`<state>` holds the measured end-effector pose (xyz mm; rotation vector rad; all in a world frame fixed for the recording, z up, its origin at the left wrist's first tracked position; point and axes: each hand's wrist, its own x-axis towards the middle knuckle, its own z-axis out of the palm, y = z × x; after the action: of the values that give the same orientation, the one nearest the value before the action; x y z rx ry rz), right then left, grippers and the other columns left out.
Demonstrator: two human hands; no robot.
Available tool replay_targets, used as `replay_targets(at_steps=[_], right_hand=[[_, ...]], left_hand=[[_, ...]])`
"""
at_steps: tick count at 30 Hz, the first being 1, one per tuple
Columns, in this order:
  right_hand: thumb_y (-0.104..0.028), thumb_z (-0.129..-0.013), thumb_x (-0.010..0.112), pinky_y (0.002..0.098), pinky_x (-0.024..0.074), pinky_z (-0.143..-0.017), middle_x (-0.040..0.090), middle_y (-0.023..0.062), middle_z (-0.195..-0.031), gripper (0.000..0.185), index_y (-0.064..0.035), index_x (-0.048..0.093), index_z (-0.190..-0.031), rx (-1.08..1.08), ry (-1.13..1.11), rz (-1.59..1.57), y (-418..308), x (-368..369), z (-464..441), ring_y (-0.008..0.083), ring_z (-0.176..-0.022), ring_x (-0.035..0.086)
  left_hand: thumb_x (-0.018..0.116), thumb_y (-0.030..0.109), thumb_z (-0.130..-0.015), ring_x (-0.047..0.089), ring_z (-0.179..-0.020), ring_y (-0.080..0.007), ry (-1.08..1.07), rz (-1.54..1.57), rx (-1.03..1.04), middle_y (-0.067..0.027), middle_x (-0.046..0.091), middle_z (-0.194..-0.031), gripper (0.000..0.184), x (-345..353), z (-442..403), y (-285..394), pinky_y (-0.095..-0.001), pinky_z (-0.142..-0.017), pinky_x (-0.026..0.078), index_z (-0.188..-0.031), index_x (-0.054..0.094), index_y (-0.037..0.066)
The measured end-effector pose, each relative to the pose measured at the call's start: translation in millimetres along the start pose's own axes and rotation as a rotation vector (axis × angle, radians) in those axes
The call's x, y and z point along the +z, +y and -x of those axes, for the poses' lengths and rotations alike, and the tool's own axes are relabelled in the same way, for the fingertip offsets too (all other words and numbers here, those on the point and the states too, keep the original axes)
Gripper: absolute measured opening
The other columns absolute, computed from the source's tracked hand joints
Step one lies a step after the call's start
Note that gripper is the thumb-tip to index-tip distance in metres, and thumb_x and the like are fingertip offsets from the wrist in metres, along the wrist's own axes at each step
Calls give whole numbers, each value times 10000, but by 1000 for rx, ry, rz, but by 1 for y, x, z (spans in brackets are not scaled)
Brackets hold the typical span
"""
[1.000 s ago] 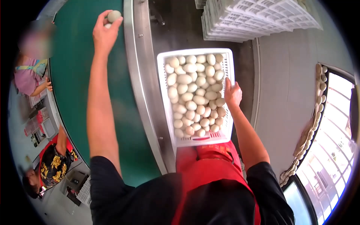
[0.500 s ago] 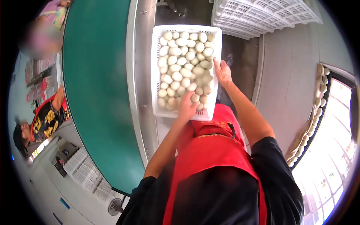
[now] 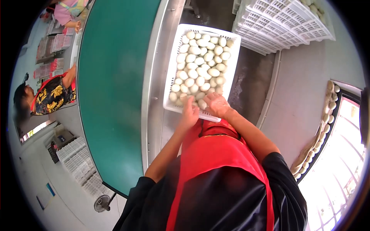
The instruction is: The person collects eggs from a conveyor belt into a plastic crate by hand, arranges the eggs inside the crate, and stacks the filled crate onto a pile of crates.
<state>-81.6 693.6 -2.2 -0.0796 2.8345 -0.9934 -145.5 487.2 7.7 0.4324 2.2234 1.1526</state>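
A white plastic basket (image 3: 172, 73) full of pale eggs (image 3: 200, 71) is in front of me, tilted slightly, its near edge close to my apron. At its near left corner my left hand (image 3: 190, 113) reaches over the rim, fingers closed around an egg. My right hand (image 3: 216, 104) comes over the near right side, its fingers bent down onto the eggs and closed on one. Between the two hands a single egg (image 3: 202, 104) shows. My fingers partly hide the eggs below them.
Left of the basket runs a green conveyor-like surface (image 3: 115, 77) with a metal edge (image 3: 154, 84). White crates (image 3: 277, 23) are stacked at the far right. Across the green surface a co-worker in a flowered top (image 3: 54, 94) stands. Eggs line the window ledge (image 3: 322, 134) at right.
My right hand has left the basket's right side and come down onto the eggs at the near end. My left hand stays near the same corner. The view has shifted, with the basket further right.
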Motion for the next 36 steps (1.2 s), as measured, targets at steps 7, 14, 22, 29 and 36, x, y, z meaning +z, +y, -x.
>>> replay_targets(at_steps=[7,14,22,29,36], right_hand=[[-344,-770,782,499,503,-943,525,163,-1305,371,-142,755,-1079,273,-364,302,-24,26,-29,348,-1164,610],[-315,-812,749,539,520,-977,521,227,-1349,352,-141,769,-1118,394,-509,276,-31,29,-35,400,-1122,664],[-437,-804,795,520,518,-1019,478,204,-1417,438,-160,759,-1140,343,-526,334,-25,42,-14,393,-1246,587],[-353,-742,788,498,569,-902,625,217,-1298,423,-157,778,-1118,320,-506,279,-8,21,-43,386,-1104,677],[-314,-724,767,504,581,-793,683,200,-1009,348,-52,751,-953,170,-603,330,-1,7,-46,374,-964,699]], left_hand=[[671,116,-943,704,-966,-240,77,69,-70,-160,710,-1064,395,-67,53,-8,-356,-838,565,-1318,609,10],[694,161,-918,714,-969,-247,116,125,-413,-152,738,-1012,265,-102,128,-136,-375,-829,562,-1132,705,5],[681,187,-877,669,-723,-260,136,-23,-330,-125,696,-803,143,-115,189,-192,-395,-663,528,-892,730,54],[687,174,-881,677,-723,-230,229,649,-743,-104,704,-903,127,-122,166,-171,-391,-603,540,-909,728,57],[598,193,-976,731,-834,-271,395,919,-874,-132,716,-998,307,-96,193,-232,-423,-733,622,-1237,629,34]])
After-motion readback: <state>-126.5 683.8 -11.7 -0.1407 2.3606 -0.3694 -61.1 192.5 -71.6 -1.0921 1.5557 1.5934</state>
